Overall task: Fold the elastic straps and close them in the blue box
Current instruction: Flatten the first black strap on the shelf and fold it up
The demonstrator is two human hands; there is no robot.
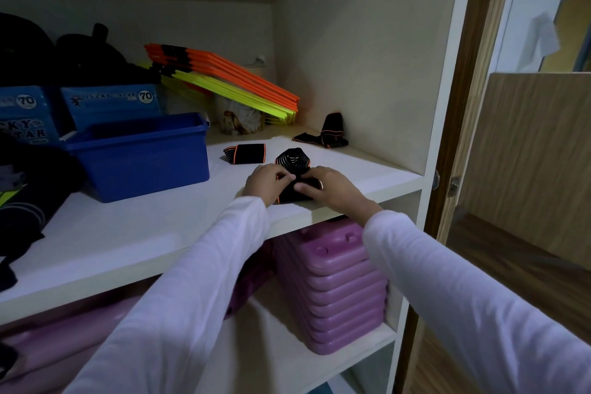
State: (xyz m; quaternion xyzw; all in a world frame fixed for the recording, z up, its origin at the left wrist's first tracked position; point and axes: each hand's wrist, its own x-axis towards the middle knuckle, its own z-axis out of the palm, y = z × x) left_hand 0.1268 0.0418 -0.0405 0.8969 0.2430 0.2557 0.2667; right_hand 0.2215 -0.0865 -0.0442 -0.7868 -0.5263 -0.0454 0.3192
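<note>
A black elastic strap with orange edging lies near the front edge of the white shelf. My left hand and my right hand both pinch its near part, and its far end loops upward. A folded strap lies just beyond, beside the open blue box. A third strap lies crumpled against the cupboard's right wall. No lid for the box is in view.
Orange and yellow flat bars lean at the back. Blue packets stand behind the box, with dark gear at the left. Purple stacked blocks fill the lower shelf. A wooden door stands open on the right.
</note>
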